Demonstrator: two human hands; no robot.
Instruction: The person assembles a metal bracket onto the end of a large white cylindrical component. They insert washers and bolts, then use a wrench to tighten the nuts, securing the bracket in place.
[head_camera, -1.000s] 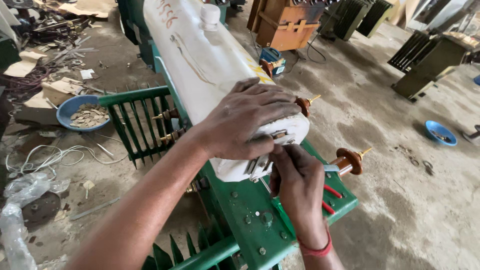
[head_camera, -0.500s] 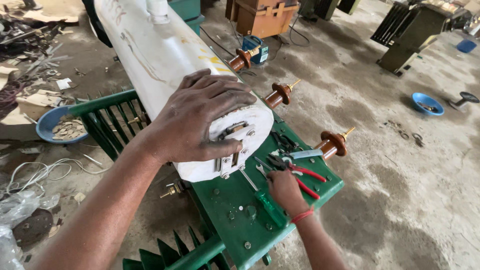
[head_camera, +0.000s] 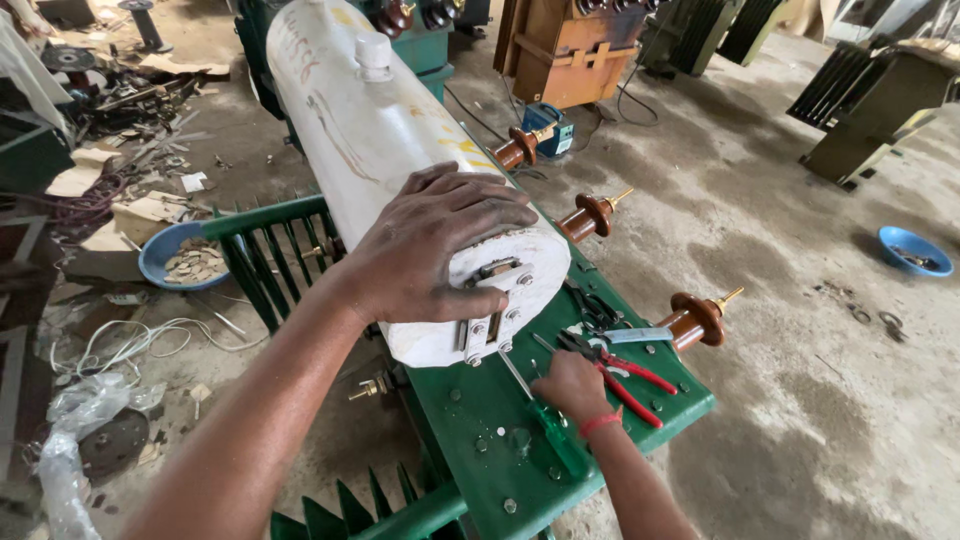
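Note:
A white cylindrical tank (head_camera: 340, 130) lies along a green transformer lid (head_camera: 480, 410). My left hand (head_camera: 430, 250) is spread flat over the tank's near end, just above a small metal bracket with bolts (head_camera: 490, 320). My right hand (head_camera: 570, 385) is low on the lid, its fingers curled over the head of red-handled pliers (head_camera: 635, 380); whether it grips them is unclear. A green-handled screwdriver (head_camera: 550, 430) lies under that hand. Another pair of pliers (head_camera: 595, 305) rests beside the tank end.
Three brown bushings (head_camera: 700, 318) stand along the lid's right edge. Green cooling fins (head_camera: 270, 260) flank the left side. A blue bowl of scraps (head_camera: 185, 262) and white wire (head_camera: 130, 345) lie on the floor at left. Another blue bowl (head_camera: 915, 250) sits far right, and other transformers (head_camera: 570, 50) behind.
My right hand has dropped from the tank's end bracket to the tools on the lid. My left hand has stayed on the tank end. The view has pulled back.

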